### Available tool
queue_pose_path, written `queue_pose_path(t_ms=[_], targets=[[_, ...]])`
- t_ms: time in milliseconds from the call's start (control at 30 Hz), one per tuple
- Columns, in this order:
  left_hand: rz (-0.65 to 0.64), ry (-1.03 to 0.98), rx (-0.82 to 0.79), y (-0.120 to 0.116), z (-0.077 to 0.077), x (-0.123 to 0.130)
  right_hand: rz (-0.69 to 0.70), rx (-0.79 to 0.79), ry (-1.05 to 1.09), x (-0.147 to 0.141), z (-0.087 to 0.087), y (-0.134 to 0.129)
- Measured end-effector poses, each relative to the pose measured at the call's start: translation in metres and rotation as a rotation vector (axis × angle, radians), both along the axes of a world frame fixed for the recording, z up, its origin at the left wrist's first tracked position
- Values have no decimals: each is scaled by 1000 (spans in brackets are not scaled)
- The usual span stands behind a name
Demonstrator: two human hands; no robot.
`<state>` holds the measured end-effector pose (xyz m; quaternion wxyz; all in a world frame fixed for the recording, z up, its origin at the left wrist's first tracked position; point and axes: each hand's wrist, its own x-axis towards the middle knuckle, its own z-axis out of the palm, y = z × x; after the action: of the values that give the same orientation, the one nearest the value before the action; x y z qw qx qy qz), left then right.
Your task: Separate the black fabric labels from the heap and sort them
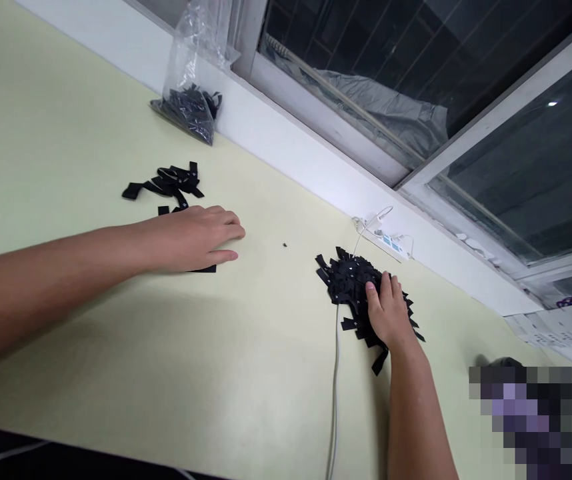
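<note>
My left hand (201, 235) is over the table with thumb and fingers apart, palm down. Just behind it lies a small group of black fabric strips (171, 181), and the end of another strip pokes out from under the hand. On the right, my right hand (390, 308) rests on a large heap of black fabric strips (351, 280), its fingers stretched out and the thumb apart. Part of that heap is hidden under the hand. Some strips carry small light marks.
A clear plastic bag (191, 100) with black strips stands against the white window ledge. Behind the heap is a white power strip (391, 243). A grey cable (337, 387) runs across the pale table (246, 360). A tiny dark bit (285, 245) lies mid-table. A blurred-out area is at lower right.
</note>
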<state>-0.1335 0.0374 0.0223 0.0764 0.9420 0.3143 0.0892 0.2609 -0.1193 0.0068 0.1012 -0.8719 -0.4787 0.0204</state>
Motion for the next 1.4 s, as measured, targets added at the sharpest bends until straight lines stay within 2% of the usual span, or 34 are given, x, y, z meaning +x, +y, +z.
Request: queue_pose_path(t_ms=[133, 300, 533, 800, 1000, 1167, 1400], targets=[[-5, -21, 1, 4, -5, -1, 51, -27, -24, -10, 0, 0], [-1, 3, 12, 4, -5, -1, 1, -119, -20, -26, -1, 0], [15, 5, -14, 2, -2, 1, -25, -135, -22, -24, 2, 5], [9, -2, 8, 2, -3, 0, -19, -168, 10, -38, 7, 2], [5, -5, 9, 3, -4, 0, -22, -73, 2, -27, 7, 2], [10, -9, -11, 3, -4, 0, -18, -94, 25, -19, 2, 6], [12, -22, -15, 3, -3, 0, 5, -111, 21, -28, 6, 4]])
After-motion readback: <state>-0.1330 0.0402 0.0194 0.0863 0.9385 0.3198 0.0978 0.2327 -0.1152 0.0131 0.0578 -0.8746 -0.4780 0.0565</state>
